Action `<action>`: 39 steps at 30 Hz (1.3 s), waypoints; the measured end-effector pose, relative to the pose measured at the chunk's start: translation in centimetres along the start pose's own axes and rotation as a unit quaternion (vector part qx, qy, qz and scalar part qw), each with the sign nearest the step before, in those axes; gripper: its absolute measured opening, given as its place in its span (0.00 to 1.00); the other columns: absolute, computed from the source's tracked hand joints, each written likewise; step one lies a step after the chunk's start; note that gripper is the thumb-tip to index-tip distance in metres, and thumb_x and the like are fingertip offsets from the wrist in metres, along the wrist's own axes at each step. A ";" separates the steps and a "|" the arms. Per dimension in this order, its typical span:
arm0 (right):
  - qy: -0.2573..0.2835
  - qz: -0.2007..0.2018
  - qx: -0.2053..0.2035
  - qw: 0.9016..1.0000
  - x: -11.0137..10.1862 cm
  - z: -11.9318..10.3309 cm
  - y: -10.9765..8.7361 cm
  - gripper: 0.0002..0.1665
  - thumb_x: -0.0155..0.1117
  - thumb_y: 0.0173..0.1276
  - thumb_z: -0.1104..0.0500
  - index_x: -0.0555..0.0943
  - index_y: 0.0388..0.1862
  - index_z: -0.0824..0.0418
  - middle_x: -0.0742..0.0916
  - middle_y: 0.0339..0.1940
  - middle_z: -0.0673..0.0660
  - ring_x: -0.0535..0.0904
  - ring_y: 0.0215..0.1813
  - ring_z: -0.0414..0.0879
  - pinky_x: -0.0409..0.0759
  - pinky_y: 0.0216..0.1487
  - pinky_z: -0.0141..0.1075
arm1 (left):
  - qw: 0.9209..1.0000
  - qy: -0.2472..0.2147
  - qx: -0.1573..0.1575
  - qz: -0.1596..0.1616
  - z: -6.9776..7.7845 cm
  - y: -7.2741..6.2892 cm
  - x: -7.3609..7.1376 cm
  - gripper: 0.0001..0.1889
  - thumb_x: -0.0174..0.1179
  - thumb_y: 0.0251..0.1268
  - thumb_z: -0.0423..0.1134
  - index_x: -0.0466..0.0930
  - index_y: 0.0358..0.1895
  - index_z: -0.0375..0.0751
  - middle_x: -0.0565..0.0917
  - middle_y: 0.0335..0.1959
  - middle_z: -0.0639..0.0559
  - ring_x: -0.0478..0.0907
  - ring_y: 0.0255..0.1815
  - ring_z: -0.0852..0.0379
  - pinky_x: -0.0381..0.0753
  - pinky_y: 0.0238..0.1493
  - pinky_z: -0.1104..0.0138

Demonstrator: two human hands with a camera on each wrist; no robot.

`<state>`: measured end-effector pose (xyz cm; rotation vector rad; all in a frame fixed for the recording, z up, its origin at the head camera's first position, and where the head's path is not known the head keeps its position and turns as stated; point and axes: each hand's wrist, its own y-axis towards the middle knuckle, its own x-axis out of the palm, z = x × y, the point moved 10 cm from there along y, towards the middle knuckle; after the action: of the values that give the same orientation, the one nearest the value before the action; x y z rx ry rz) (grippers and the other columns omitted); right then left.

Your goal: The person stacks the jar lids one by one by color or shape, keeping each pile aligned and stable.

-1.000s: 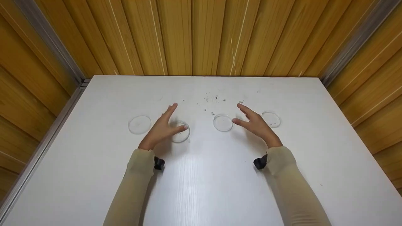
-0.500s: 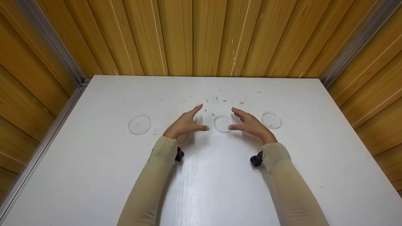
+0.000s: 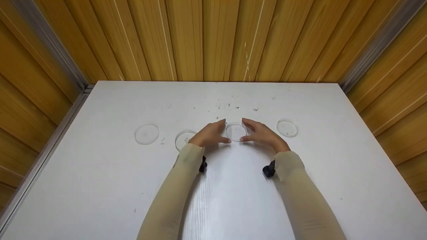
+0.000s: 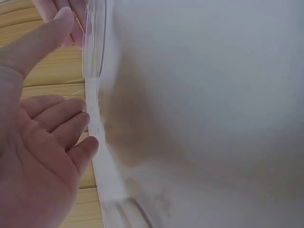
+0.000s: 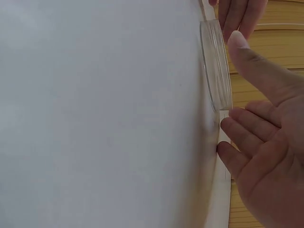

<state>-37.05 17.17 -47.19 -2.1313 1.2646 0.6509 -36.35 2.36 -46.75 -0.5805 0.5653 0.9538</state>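
Note:
A clear, shallow round dish [image 3: 236, 132], like a petri dish, lies flat on the white table between my two hands. From its left side my left hand [image 3: 210, 134] reaches in, thumb and fingers spread apart near the rim. On the other side, my right hand [image 3: 263, 134] has its thumb and fingertips right at the rim. In the left wrist view the dish [image 4: 94, 38] appears beyond the thumb, while the fingers bend slightly. The right wrist view has the dish [image 5: 217, 66] close by the right thumb, fingers loosely extended.
A second clear dish [image 3: 181, 140] is partly covered by the left wrist, with another dish [image 3: 146, 134] farther left. One more dish [image 3: 287, 128] lies right of the right hand. Small dark specks [image 3: 229, 105] are scattered behind. Wood-patterned panels [image 3: 217, 40] stand around the table.
My left hand has moved right, from over the second dish to the left side of the middle dish. My right hand has come slightly left, to that dish's rim.

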 end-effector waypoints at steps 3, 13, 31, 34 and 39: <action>-0.009 -0.001 0.004 1.000 0.2 0.1 -0.1 0.53 0.73 0.57 0.50 0.57 0.76 0.57 0.62 0.77 0.56 0.50 0.79 0.54 0.48 0.78 0.49 | 1.000 0.008 0.003 -0.001 0.3 0.3 0.5 0.44 0.68 0.58 0.44 0.54 0.75 0.41 0.61 0.74 0.46 0.55 0.76 0.51 0.52 0.77 0.60; -0.004 0.008 0.002 1.000 0.4 0.2 -0.4 0.48 0.73 0.58 0.55 0.61 0.75 0.55 0.65 0.76 0.55 0.53 0.79 0.53 0.51 0.78 0.47 | 0.999 0.018 -0.002 0.041 1.4 0.5 0.4 0.37 0.70 0.55 0.36 0.66 0.70 0.40 0.72 0.68 0.46 0.66 0.71 0.50 0.61 0.74 0.61; 0.025 0.001 -0.043 0.999 0.0 -1.4 -1.3 0.49 0.77 0.53 0.54 0.65 0.72 0.58 0.69 0.74 0.55 0.61 0.75 0.51 0.58 0.76 0.44 | 0.995 0.050 0.035 0.074 2.5 -0.6 -0.9 0.33 0.73 0.51 0.38 0.74 0.63 0.36 0.78 0.62 0.45 0.71 0.65 0.47 0.68 0.69 0.60; 0.039 -0.001 -0.053 0.998 -0.1 -1.9 -1.5 0.48 0.77 0.53 0.55 0.66 0.72 0.59 0.70 0.73 0.55 0.63 0.74 0.51 0.61 0.74 0.43 | 0.996 0.038 0.041 0.074 2.7 -1.1 -1.2 0.33 0.73 0.51 0.38 0.74 0.63 0.35 0.77 0.64 0.45 0.70 0.67 0.48 0.67 0.70 0.60; 0.049 -0.006 -0.069 0.996 0.0 -2.9 -2.0 0.47 0.77 0.53 0.58 0.67 0.71 0.59 0.71 0.72 0.55 0.66 0.73 0.51 0.64 0.73 0.44 | 0.996 0.011 0.056 0.068 3.1 -2.0 -1.5 0.33 0.73 0.50 0.36 0.73 0.63 0.32 0.76 0.64 0.42 0.70 0.67 0.47 0.68 0.69 0.59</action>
<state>-34.89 16.00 -44.62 -2.3073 1.2907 0.6541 -34.78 2.65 -43.11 -0.4573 0.6806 1.0369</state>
